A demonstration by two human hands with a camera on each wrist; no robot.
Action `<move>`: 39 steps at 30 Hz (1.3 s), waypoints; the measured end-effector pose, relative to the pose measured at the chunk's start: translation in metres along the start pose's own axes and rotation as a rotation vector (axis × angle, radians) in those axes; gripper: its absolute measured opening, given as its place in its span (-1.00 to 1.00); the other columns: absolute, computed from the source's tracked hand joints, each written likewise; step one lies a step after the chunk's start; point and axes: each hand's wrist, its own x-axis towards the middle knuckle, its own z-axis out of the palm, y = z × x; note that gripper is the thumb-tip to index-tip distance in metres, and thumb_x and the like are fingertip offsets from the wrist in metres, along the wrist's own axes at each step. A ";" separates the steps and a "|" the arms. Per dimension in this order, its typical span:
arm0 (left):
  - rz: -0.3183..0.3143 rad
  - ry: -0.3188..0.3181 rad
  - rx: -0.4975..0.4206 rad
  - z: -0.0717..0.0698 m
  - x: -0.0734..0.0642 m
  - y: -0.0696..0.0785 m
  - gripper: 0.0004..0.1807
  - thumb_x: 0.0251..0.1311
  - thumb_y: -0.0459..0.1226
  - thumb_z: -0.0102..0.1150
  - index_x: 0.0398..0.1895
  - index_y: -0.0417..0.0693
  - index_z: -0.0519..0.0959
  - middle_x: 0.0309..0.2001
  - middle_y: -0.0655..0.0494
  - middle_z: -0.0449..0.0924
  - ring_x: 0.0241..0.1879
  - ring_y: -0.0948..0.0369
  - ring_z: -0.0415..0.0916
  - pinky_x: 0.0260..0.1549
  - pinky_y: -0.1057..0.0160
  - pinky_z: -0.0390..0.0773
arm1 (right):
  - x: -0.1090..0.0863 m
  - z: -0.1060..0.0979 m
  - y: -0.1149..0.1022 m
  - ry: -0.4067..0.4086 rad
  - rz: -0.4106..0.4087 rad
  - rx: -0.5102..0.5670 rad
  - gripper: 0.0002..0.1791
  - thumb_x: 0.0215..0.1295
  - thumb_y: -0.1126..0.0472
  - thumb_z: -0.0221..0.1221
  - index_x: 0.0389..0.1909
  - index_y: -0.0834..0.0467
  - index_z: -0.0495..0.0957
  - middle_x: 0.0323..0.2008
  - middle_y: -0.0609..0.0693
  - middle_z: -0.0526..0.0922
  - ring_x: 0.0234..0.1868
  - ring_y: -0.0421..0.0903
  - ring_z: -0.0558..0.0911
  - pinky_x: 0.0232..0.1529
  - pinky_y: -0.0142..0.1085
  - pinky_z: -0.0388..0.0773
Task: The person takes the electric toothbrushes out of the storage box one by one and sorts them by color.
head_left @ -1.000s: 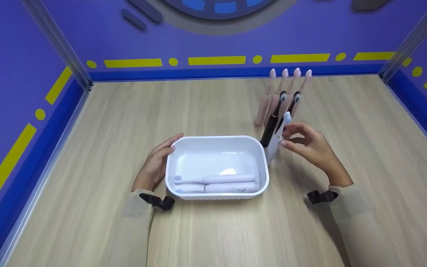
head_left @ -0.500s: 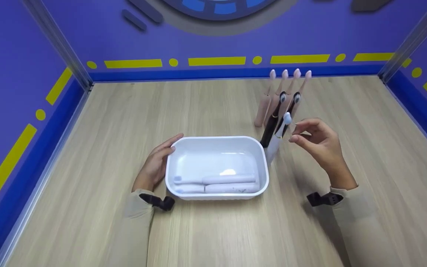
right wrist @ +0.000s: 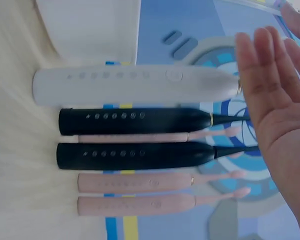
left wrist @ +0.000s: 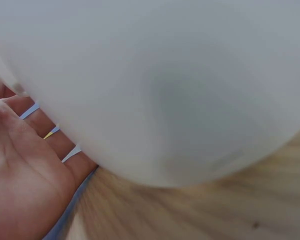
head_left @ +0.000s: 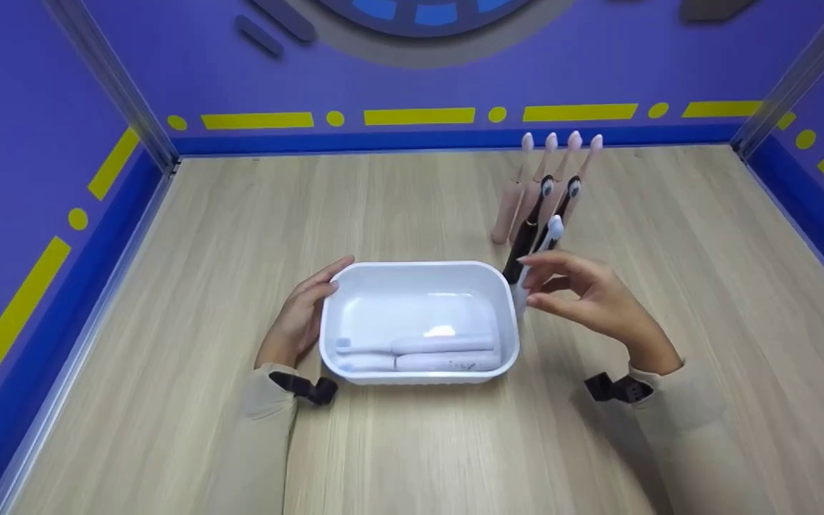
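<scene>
At the left end of a white plastic tub (head_left: 419, 265), my left hand (head_left: 299, 322) rests with its thumb at the rim. In the left wrist view its fingers lie along the outer wall. My right hand (head_left: 584, 297) is at a standing white electric toothbrush (head_left: 555, 227), beside the tub's right end. Its fingers overlap the toothbrush's upper body in the head view. The right wrist view shows those fingers extended near the neck of the white toothbrush (right wrist: 115, 85). Two more white electric toothbrushes (head_left: 444, 363) lie flat inside the tub, along its near wall.
Two black electric toothbrushes (head_left: 524, 243) stand just behind the white one. Farther back are several pink electric toothbrushes (head_left: 506, 211), upright in a row. Blue-purple panels (head_left: 412, 93) with yellow marks border the wooden table (head_left: 412, 443).
My right hand drew back a little to the right from the white toothbrush, then came back left and lower against it. The left hand and the tub stay where they were.
</scene>
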 end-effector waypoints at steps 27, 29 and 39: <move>0.007 -0.022 -0.017 0.000 -0.001 0.001 -0.47 0.40 -0.40 -0.30 0.44 -0.17 0.19 0.46 -0.07 0.14 0.26 0.18 0.33 0.14 0.35 0.44 | 0.068 0.034 -0.022 -0.579 0.216 -0.154 -0.55 0.31 0.24 0.18 0.21 0.21 0.46 -0.08 0.14 0.64 -0.05 0.01 0.64 0.05 -0.19 0.60; 0.011 -0.023 -0.016 0.000 -0.001 0.001 -0.46 0.40 -0.40 -0.30 0.44 -0.19 0.18 0.48 -0.06 0.10 0.32 0.14 0.26 0.16 0.35 0.42 | 0.074 0.038 -0.024 -0.611 0.223 -0.173 -0.56 0.30 0.25 0.19 0.20 0.21 0.46 -0.07 0.12 0.64 -0.04 0.01 0.64 0.05 -0.18 0.60; 0.004 -0.002 0.009 0.001 0.000 0.001 -0.47 0.38 -0.40 -0.28 0.43 -0.16 0.21 0.49 -0.01 0.08 0.36 0.13 0.23 0.24 0.29 0.38 | 0.095 0.058 -0.025 -0.736 0.294 -0.283 -0.57 0.28 0.22 0.21 0.17 0.18 0.51 -0.06 0.07 0.67 -0.06 -0.08 0.64 0.05 -0.17 0.60</move>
